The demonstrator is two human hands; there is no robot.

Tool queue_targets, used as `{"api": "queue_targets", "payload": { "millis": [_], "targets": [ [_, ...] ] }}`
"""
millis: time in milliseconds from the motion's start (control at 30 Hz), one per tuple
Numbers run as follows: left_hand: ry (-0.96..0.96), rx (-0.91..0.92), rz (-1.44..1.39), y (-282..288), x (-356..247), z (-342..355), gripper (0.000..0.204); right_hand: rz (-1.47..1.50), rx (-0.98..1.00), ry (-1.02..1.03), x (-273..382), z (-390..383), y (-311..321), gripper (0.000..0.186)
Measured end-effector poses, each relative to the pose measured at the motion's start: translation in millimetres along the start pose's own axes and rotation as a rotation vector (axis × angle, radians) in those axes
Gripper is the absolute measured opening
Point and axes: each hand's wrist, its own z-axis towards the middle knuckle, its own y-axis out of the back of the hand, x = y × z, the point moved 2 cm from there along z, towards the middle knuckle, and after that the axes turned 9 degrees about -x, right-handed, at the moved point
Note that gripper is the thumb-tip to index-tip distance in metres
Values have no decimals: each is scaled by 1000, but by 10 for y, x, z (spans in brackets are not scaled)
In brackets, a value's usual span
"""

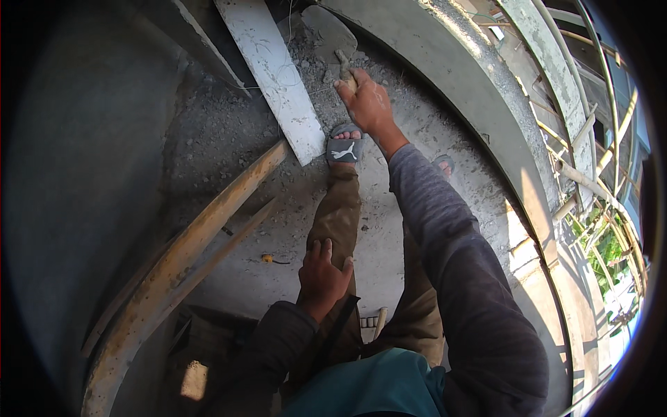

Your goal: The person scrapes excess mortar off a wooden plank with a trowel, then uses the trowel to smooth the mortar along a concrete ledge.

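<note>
My right hand [368, 104] grips the handle of a dusty trowel [330, 31], whose broad blade lies over grey rubble near the top of the view. Just left of it is a long white board [264, 69] flecked with debris, with thin wire by it. My left hand [322, 281] rests on my left leg around the knee, fingers loosely apart and holding nothing. My left foot in a grey sandal [342, 147] stands beside the board's lower end; the other sandal [442, 165] is partly hidden by my right arm.
Long curved rusty strips [208, 208] lie at left, near a small yellow object [268, 258] on the dusty concrete floor [382, 208]. A curved concrete edge [486, 104] runs down the right, with bamboo poles [590, 181], planks and greenery beyond it.
</note>
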Motion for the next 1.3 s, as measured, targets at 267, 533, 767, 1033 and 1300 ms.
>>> {"api": "queue_targets", "payload": {
  "millis": [267, 533, 767, 1033, 1300],
  "targets": [
    [-12, -22, 13, -12, -1, -12, 69, 448, -250, -513, -902, -847, 178, 41],
    [-10, -12, 57, -9, -43, -34, 69, 675, -547, -716, -1221, -684, 650, 36],
    [-25, -32, 118, -116, -28, -56, 68, -60, 157, 152, -467, -415, 399, 45],
    [-25, -35, 193, -107, -238, -75, 69, 430, -251, -579, -1304, -1431, 601, 40],
    [-30, -55, 264, -187, -246, -127, 68, 612, -479, -905, -1895, -1533, 1045, 46]
  ]
}}
